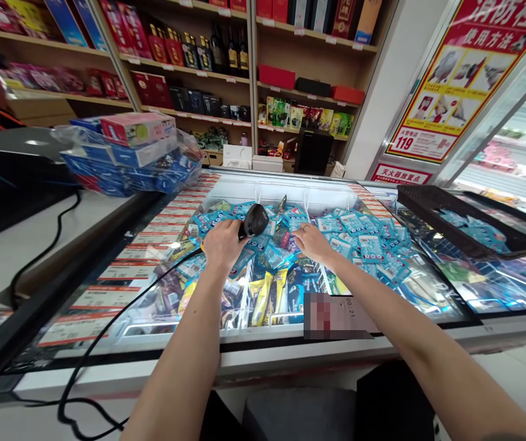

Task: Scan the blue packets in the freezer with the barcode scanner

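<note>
My left hand is closed round the handle of a black corded barcode scanner, its head tipped up to the right over the freezer glass. My right hand, with a ring on one finger, reaches over the blue packets right of the scanner. Its fingers are partly stretched out and bent down at the packets; whether they touch one I cannot tell. Many small flat blue packets lie spread on the glass on both sides of my hands. Between the hands shows a purple wrapper.
Under the glass of the chest freezer are wrapped ice creams. A phone lies at the front edge. The scanner cable loops down at left. A black tray holds more packets at right; a bagged pile of boxes stands at left.
</note>
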The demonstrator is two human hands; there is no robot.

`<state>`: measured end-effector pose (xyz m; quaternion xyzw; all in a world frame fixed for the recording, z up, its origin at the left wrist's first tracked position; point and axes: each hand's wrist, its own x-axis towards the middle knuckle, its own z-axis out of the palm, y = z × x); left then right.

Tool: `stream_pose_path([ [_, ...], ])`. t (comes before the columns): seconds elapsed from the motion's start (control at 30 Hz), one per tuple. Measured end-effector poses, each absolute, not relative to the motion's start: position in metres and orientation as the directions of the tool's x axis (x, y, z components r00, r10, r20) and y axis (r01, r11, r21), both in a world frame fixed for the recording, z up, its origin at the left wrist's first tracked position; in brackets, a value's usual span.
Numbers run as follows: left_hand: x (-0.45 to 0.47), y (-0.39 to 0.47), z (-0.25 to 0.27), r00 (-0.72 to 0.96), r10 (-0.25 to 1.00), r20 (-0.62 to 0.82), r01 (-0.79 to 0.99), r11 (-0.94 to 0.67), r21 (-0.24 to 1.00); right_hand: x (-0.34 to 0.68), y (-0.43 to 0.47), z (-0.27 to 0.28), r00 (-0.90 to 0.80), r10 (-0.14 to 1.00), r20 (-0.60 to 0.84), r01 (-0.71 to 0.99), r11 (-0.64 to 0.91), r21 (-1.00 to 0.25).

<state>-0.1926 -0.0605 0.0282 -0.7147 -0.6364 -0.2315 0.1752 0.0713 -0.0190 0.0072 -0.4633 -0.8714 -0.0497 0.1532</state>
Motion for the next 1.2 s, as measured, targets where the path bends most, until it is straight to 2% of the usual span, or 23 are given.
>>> stream_pose_path([
  [0.13,-0.191,-0.062,0.028,0.132,0.819,0.559,0.983,-0.181,0.034,0.078,-0.011,0.014,-0.47,0.825,0.315,0.818,0.541,-0.196],
  [0.27,-0.188,-0.063,0.029,0.191,0.809,0.555,0.972,-0.235,0.009,0.083,0.004,0.018,-0.343,0.862,0.372,0.876,0.437,-0.204],
  [0.43,-0.184,-0.062,0.029,0.277,0.8,0.532,0.951,-0.306,-0.035,0.091,0.026,0.017,-0.343,0.923,0.172,0.888,0.378,-0.26],
  [0.53,-0.183,-0.061,0.028,0.284,0.806,0.52,0.948,-0.316,-0.028,0.097,0.034,0.018,-0.33,0.938,0.104,0.89,0.346,-0.297],
  [0.67,-0.182,-0.062,0.029,0.281,0.812,0.512,0.947,-0.32,-0.013,0.104,0.036,0.022,-0.221,0.974,0.042,0.882,0.219,-0.417],
  [0.8,-0.18,-0.063,0.03,0.303,0.807,0.506,0.939,-0.343,-0.015,0.112,0.03,0.022,-0.099,0.985,0.138,0.761,0.165,-0.628],
  [0.93,-0.177,-0.061,0.028,0.355,0.79,0.499,0.921,-0.387,-0.042,0.128,0.016,0.014,-0.016,0.986,0.165,0.46,0.153,-0.874],
  [1.03,-0.173,-0.061,0.027,0.394,0.78,0.486,0.907,-0.415,-0.069,0.144,0.004,0.004,0.004,0.985,0.17,0.347,0.158,-0.925],
  [1.2,-0.168,-0.063,0.025,0.435,0.767,0.472,0.887,-0.455,-0.079,0.155,-0.006,-0.008,0.016,0.976,0.217,0.329,0.199,-0.923],
])
